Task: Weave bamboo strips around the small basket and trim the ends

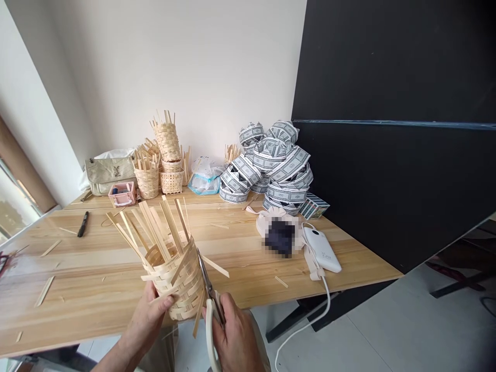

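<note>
My left hand point(149, 315) grips the lower side of a small woven bamboo basket point(176, 276) whose loose strip ends stick up and out. My right hand point(234, 336) is closed on a pair of white-handled scissors point(211, 302). The blades point up along the basket's right side, next to a protruding strip. Both hands are at the near edge of the wooden table point(96, 258).
Finished small baskets point(160, 160) are stacked at the back beside a beige handbag point(108, 173) and a pink box point(122, 194). A pile of patterned ribbon rolls point(271, 168), a white power bank point(321, 250) with cable, a black marker point(82, 224) and scattered bamboo offcuts lie on the table.
</note>
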The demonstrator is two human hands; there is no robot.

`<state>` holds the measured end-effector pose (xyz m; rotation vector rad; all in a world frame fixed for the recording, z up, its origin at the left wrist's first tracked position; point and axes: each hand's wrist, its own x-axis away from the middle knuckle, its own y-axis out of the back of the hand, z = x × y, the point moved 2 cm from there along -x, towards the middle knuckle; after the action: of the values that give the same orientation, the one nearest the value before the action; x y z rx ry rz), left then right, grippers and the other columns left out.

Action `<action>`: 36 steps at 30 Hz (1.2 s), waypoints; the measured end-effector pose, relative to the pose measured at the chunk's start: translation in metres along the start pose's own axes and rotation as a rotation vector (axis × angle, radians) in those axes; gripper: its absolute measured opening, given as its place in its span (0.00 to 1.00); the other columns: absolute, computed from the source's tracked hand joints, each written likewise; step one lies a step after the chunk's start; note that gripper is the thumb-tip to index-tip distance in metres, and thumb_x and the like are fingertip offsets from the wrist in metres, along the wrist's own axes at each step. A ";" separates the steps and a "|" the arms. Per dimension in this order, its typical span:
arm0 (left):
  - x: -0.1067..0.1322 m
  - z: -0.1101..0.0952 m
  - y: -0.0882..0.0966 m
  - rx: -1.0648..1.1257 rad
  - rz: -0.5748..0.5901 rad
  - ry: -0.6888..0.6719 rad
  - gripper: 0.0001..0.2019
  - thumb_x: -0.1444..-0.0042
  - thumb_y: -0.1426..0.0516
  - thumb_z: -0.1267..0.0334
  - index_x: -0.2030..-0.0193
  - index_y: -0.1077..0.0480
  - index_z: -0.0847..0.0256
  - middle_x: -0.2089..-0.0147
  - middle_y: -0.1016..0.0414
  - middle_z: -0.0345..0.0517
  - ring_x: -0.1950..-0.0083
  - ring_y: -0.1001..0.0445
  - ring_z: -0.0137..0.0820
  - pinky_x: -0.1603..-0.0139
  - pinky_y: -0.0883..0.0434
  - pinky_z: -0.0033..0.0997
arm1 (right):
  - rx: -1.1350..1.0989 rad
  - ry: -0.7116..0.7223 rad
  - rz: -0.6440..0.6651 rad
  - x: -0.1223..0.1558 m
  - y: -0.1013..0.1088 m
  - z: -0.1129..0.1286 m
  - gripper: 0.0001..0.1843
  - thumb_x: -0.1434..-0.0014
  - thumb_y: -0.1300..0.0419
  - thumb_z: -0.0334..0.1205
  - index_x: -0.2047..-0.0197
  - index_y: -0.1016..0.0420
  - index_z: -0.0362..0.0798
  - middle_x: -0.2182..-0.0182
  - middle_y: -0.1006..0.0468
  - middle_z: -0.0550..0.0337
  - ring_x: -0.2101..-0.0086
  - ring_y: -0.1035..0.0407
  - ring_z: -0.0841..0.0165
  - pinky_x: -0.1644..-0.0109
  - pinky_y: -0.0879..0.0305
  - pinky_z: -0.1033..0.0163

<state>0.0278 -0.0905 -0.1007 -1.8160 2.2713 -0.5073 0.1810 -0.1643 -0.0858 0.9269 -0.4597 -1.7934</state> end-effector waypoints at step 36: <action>-0.025 -0.027 0.017 0.276 -0.048 -0.089 0.37 0.65 0.32 0.53 0.45 0.35 0.52 0.44 0.30 0.47 0.39 0.40 0.47 0.40 0.38 0.41 | 0.019 -0.041 0.016 0.000 0.001 -0.005 0.08 0.42 0.48 0.43 0.69 0.40 0.50 0.75 0.27 0.59 0.73 0.29 0.66 0.73 0.36 0.66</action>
<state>0.0086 -0.0586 -0.0836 -1.7221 1.9918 -0.6947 0.1852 -0.1641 -0.0883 0.8985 -0.5100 -1.7991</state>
